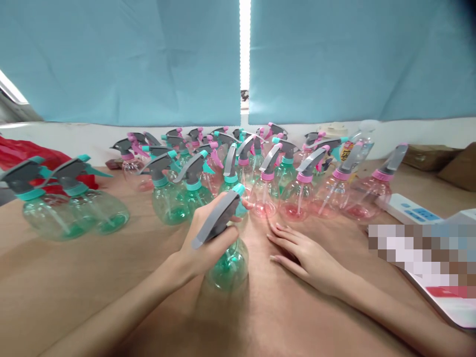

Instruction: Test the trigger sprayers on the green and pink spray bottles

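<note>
My left hand point(203, 235) is wrapped round the neck of a green spray bottle point(228, 267) with a grey and teal trigger head. The bottle stands upright near the middle of the table, its nozzle pointing away from me. To its right, my right hand point(303, 248) lies on the tabletop, fingers stretched out and holding nothing. Just beyond that hand's fingertips stand clear pink spray bottles point(295, 198) with pink collars. Green spray bottles point(169, 203) with teal collars stand beyond my left hand.
Two green spray bottles point(107, 213) stand apart at the left of the brown table point(148, 307). Behind them lies red plastic point(44, 153). More sprayers crowd toward the white wall, near a clear bottle point(362, 139). A white device point(414, 208) and a blurred-out item point(427, 263) occupy the right.
</note>
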